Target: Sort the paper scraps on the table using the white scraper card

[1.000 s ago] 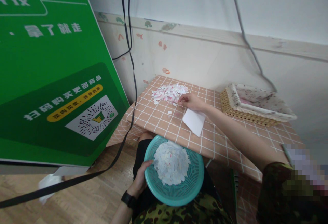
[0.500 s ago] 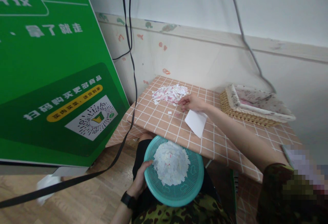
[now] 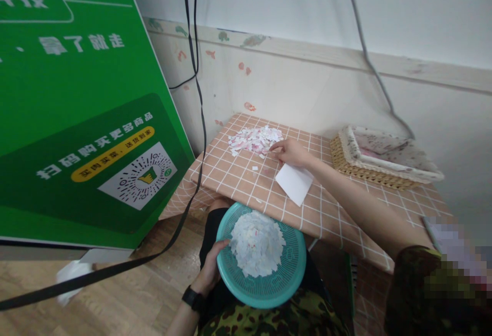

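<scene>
With its thumb over the rim, my left hand (image 3: 212, 263) grips the left side of a round turquoise plastic colander (image 3: 295, 269) that rests on my lap. A heap of small white paper scraps (image 3: 257, 246) fills its middle. Above the table, my right hand (image 3: 288, 152) has its bent fingertips at the right edge of a loose pile of white and pink paper scraps (image 3: 253, 140). A folded-looking white card (image 3: 295, 184) hangs under that hand, its upper edge hidden by the fingers, which seem closed on it. One small white scrap (image 3: 254, 168) lies apart from the pile.
The checked brown tablecloth (image 3: 230, 172) covers the table against the wall. A cloth-lined wicker basket (image 3: 369, 177) stands at the back right. On the left rises a large green panel (image 3: 77, 120), with a black strap (image 3: 202, 120) hanging in front of it.
My right hand has shifted slightly to the right, its fingers a little more outstretched. The white card beneath it has tilted and shows more of its face. My left hand and the colander stay put.
</scene>
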